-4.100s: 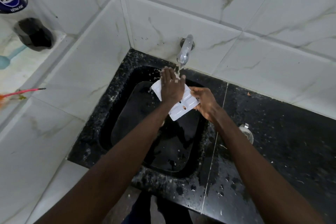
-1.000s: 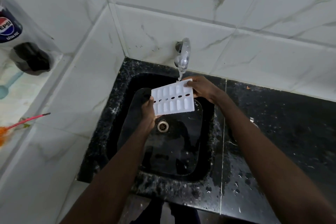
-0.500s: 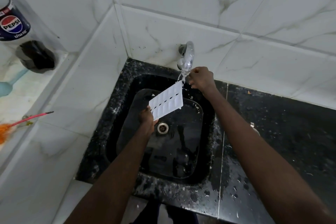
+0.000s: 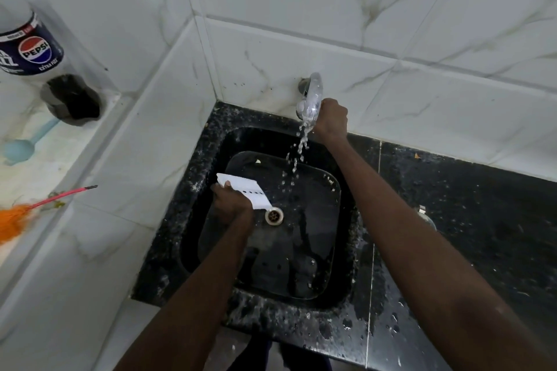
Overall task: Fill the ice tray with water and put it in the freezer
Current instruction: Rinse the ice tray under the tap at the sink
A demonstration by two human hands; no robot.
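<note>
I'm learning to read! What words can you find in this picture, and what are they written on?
"PEPSI": on the round logo of the dark label on the bottle on the shelf at the left.
"EXTRA FIZZ": under the logo on the same label.
Other white letters at the label's left edge and along its top band: cut off or too small to read.
The ice tray, tap and tiles carry no words.

left hand (image 4: pixel 230 202): fingers curled closed around edge of white plastic ice tray (image 4: pixel 247 190), low over the basin
left forearm: bare, reaching up from bottom centre
right hand (image 4: pixel 331 119): fist closed on chrome wall tap (image 4: pixel 310 98)
right forearm: bare, stretched diagonally from lower right
</note>
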